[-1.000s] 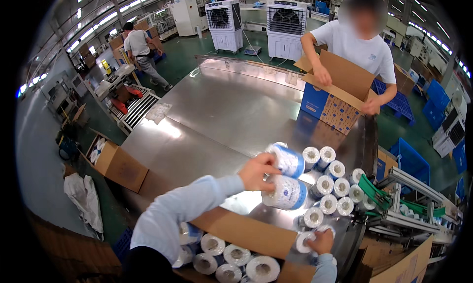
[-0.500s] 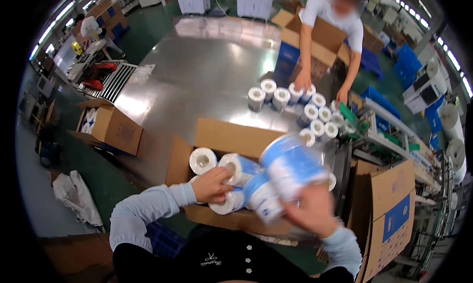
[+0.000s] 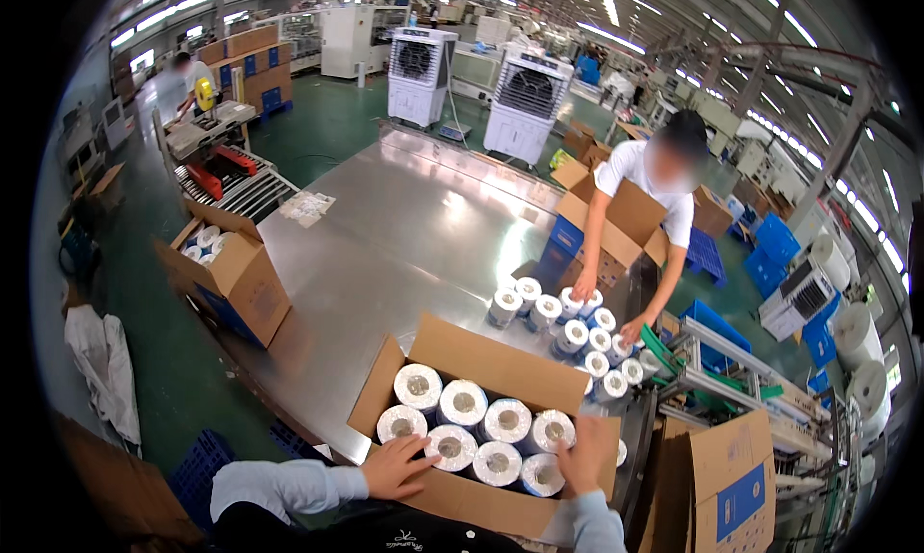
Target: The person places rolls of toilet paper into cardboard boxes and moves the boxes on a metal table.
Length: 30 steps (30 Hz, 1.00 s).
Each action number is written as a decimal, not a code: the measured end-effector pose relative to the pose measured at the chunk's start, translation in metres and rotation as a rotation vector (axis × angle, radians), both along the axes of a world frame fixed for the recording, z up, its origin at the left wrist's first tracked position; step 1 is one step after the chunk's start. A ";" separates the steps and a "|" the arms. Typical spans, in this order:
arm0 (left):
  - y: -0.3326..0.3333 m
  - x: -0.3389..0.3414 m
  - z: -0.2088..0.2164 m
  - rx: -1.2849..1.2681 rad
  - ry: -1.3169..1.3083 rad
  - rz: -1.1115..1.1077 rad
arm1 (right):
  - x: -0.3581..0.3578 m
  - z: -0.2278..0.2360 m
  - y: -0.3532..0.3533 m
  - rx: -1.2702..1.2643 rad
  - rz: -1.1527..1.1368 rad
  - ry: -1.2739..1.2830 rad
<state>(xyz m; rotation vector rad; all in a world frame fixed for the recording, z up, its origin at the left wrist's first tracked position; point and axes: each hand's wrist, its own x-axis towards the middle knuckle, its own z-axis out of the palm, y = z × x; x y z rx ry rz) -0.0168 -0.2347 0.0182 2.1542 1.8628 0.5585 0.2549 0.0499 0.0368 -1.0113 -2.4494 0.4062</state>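
Observation:
An open cardboard box [image 3: 486, 500] stands before me at the table's near edge. Two rows of white paper rolls with blue-printed wrap stand upright in it, such as a front-row roll [image 3: 450, 446]. My left hand [image 3: 397, 468] lies over the box's near left rim, fingers spread, fingertips by the front-row rolls. At the box's right end, my right hand [image 3: 584, 454] is slightly blurred; its fingers look stretched out beside the last back-row roll [image 3: 552, 430]. I see no roll lifted in either hand.
Beyond the box stand several loose rolls [image 3: 575, 337], with a co-worker's hands [image 3: 585, 285] among them. An open box [image 3: 616, 221] stands by that person. Another box of rolls [image 3: 241, 279] is at left. A conveyor frame [image 3: 731, 360] and upright carton [image 3: 736, 476] are at right.
The rolls that were in and near my right hand now stand in the box, forming two rows. My left hand has moved to the near rim. The view has tilted up.

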 end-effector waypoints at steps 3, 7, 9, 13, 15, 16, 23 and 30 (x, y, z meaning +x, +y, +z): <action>-0.008 -0.002 -0.028 -0.117 0.218 -0.087 | 0.089 -0.118 -0.008 -0.124 -0.492 -0.016; -0.006 -0.057 -0.064 -0.063 0.378 -0.093 | 0.019 -0.091 -0.106 -1.076 -0.540 0.769; 0.008 -0.102 -0.062 -0.043 0.390 -0.055 | -0.026 -0.073 -0.113 -1.158 -0.595 0.799; 0.007 -0.153 -0.042 0.048 0.467 0.470 | -0.134 -0.113 -0.110 -1.462 -0.485 1.011; 0.003 -0.144 -0.005 0.139 0.231 0.636 | -0.207 -0.124 -0.097 -1.583 -0.382 1.090; -0.007 -0.143 0.001 0.162 0.130 0.689 | -0.251 -0.124 -0.093 -1.648 -0.306 1.081; -0.059 -0.126 -0.043 0.034 -0.084 0.737 | -0.442 -0.046 -0.033 -0.829 0.512 0.393; -0.027 -0.077 -0.080 0.040 -0.711 0.652 | -0.261 0.004 0.007 0.155 0.597 0.011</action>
